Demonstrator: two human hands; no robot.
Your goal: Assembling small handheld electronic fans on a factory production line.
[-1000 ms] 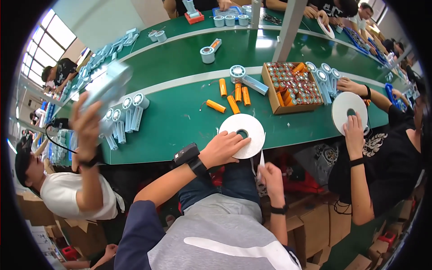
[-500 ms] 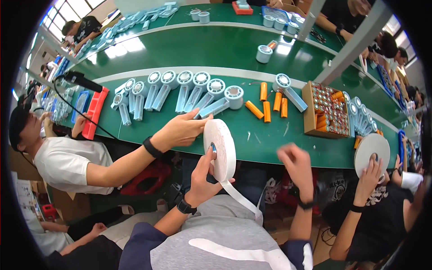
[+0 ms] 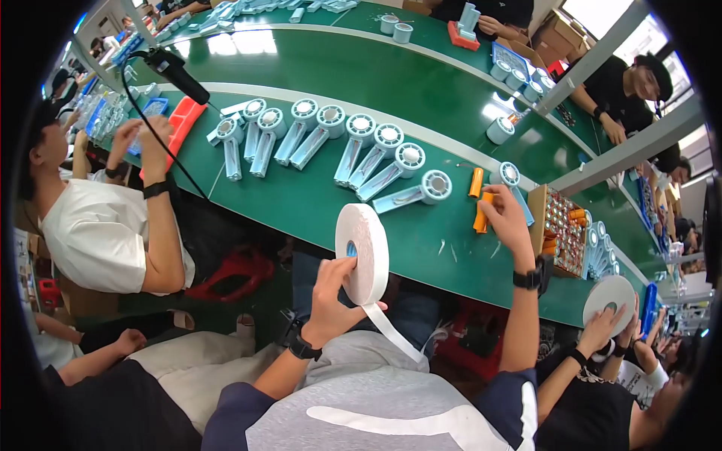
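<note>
My left hand (image 3: 329,304) is closed on a roll of white tape (image 3: 370,255), held upright in front of the table edge with fingers at its core. A loose strip of tape (image 3: 392,334) hangs from its underside toward my lap. Farther right, my right hand (image 3: 508,222) reaches over the table, its fingertips closed on an orange cylindrical battery (image 3: 481,218). Another orange battery (image 3: 476,183) lies just beyond; my hand partly hides the group. Several light-blue handheld fan housings (image 3: 359,143), with round heads and open handles, lie in a row left of the batteries.
A cardboard box of batteries (image 3: 560,225) stands right of my right hand, beside more fan housings (image 3: 602,252). At left are a red tray (image 3: 184,124) and a black tool (image 3: 177,74) with a cable. Co-workers sit on both sides; the right one holds a tape roll (image 3: 611,304).
My right hand has moved forward onto the batteries. The left co-worker's arm has withdrawn from the fan housings near my roll. My left hand still holds the tape; the view has shifted.
</note>
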